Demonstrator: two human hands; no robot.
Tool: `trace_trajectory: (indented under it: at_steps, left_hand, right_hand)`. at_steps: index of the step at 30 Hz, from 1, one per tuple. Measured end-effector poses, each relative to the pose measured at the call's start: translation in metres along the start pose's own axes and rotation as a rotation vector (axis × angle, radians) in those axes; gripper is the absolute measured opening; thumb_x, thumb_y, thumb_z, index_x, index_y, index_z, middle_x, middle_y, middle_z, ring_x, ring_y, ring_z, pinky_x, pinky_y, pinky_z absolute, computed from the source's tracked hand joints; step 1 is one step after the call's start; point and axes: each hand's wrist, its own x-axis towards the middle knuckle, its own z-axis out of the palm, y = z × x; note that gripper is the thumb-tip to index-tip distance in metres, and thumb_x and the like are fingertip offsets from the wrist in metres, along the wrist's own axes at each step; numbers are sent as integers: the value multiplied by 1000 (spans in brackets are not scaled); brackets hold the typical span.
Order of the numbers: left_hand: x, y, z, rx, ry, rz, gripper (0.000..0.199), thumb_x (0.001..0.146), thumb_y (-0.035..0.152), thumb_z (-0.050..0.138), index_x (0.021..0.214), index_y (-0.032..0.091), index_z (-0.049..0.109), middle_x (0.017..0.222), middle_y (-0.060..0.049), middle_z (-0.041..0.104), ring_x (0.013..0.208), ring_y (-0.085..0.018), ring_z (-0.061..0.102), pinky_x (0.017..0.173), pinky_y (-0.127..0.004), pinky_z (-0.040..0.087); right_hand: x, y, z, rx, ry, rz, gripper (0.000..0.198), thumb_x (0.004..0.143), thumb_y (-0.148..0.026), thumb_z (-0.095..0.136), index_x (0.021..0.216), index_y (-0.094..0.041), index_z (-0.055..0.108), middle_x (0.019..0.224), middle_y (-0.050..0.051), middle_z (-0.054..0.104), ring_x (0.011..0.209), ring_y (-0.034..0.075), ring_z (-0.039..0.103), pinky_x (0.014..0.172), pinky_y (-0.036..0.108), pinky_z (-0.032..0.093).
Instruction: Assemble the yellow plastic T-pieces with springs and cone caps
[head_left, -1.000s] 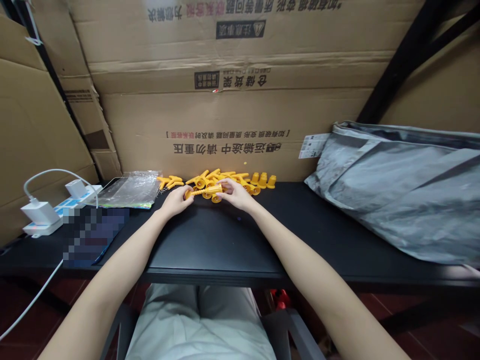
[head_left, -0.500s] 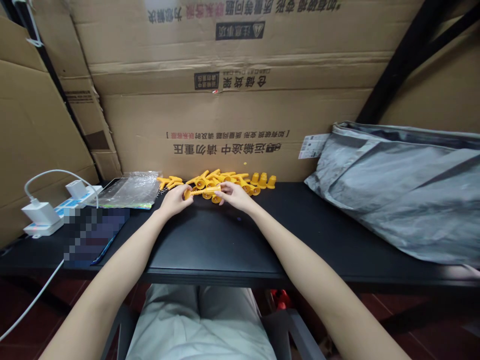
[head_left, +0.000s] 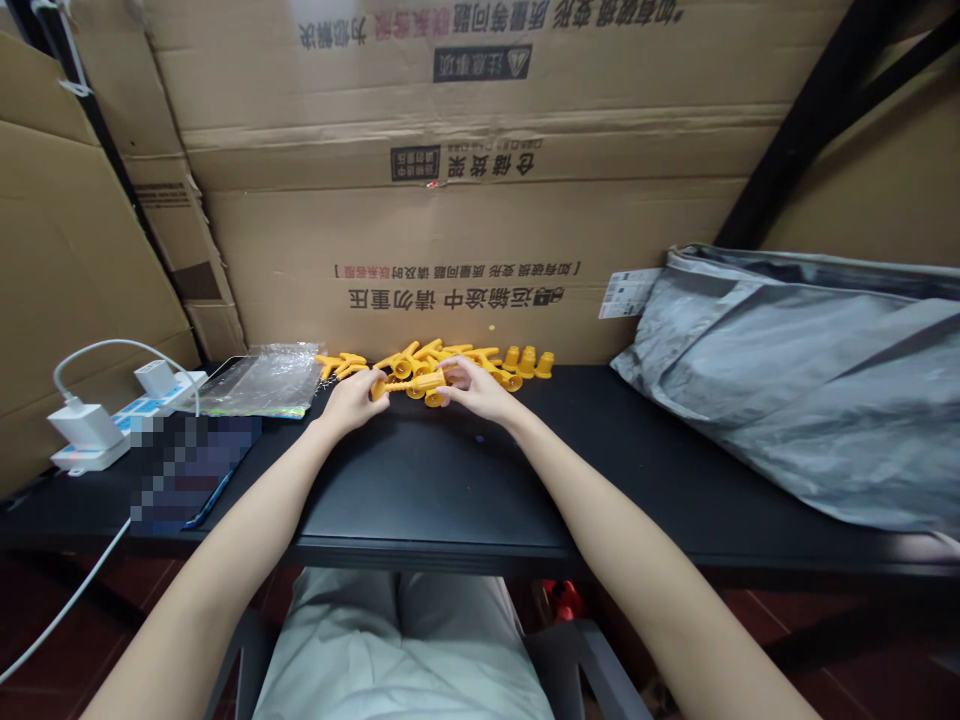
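Note:
Above the black table (head_left: 420,490), my left hand (head_left: 352,402) pinches the left end of a yellow threaded plastic screw (head_left: 397,386). My right hand (head_left: 478,392) is closed on a yellow ribbed plastic sleeve (head_left: 429,382) at the screw's right end. The two yellow pieces lie in line, and the screw's right end is hidden at the sleeve. Just behind my hands is a heap of yellow plastic parts (head_left: 454,352), partly covered by my right hand. Several small yellow cups (head_left: 528,362) stand right of the heap.
At the left lie a few yellow forked pieces (head_left: 341,364), a clear plastic bag (head_left: 266,378), a power strip (head_left: 112,440) with white chargers, and a dark, pixelated flat item (head_left: 195,470). A grey fabric bag (head_left: 795,390) fills the right. Cardboard (head_left: 465,230) walls the back.
My hands stay in nearly the same place. The sleeve has turned a little and shows its ribbed side more plainly, with more of the screw's thread in sight.

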Motion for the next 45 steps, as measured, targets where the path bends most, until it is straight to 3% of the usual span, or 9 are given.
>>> trace_trajectory:
  at_steps: [10,16,21,27,32,35,41,45]
  left_hand:
    - [0,-3,4,-34,57,56,20,77,25,56,95,19,62,80,-1,62,72,-16,56,69,-27,43]
    - [1,-4,2,-82,23,11,21,77,26,55,95,19,63,72,1,60,64,-14,53,62,-25,40]
    - [1,-2,3,-41,74,57,22,76,23,57,96,19,62,84,-2,65,74,-16,59,70,-27,44]
    - [-1,1,5,11,119,62,24,77,23,58,100,20,61,96,-5,68,83,-18,63,76,-28,47]
    - [-1,1,5,48,126,29,23,78,23,58,100,20,61,96,-4,69,83,-18,64,75,-29,48]
    - [0,1,4,53,129,34,23,78,24,59,100,20,61,96,-5,69,84,-19,64,76,-29,48]
    - [-1,1,5,49,137,54,24,78,23,59,102,20,60,97,-5,69,85,-19,64,76,-29,49]
    - [-1,1,7,27,120,45,24,79,25,57,102,20,60,98,-5,68,85,-19,63,78,-30,49]
  right_hand:
    - [2,5,-2,12,-38,32,39,77,-37,70,105,-23,47,101,6,63,57,14,66,74,40,58]
    - [-1,-3,-2,24,-71,26,43,73,-38,74,103,-24,46,99,4,65,62,14,67,74,37,56]
    - [-3,-12,1,-45,-25,121,37,80,-53,66,89,-21,50,78,4,71,50,16,64,70,37,55]
    - [-2,-18,8,-64,44,237,45,86,-62,54,74,-19,49,66,6,71,40,14,59,55,29,51]
    - [-2,-21,5,9,13,259,35,87,-51,60,94,-17,54,75,6,73,47,14,64,60,29,52]
    - [-4,-22,3,61,-23,229,39,82,-42,70,106,-18,48,77,4,74,51,13,65,62,28,53]
    - [-3,-21,6,69,-10,269,37,86,-53,60,81,-19,46,61,4,70,39,12,59,47,24,48]
    - [-1,-20,10,32,44,312,39,89,-55,55,77,-19,45,57,4,68,37,11,57,42,22,44]
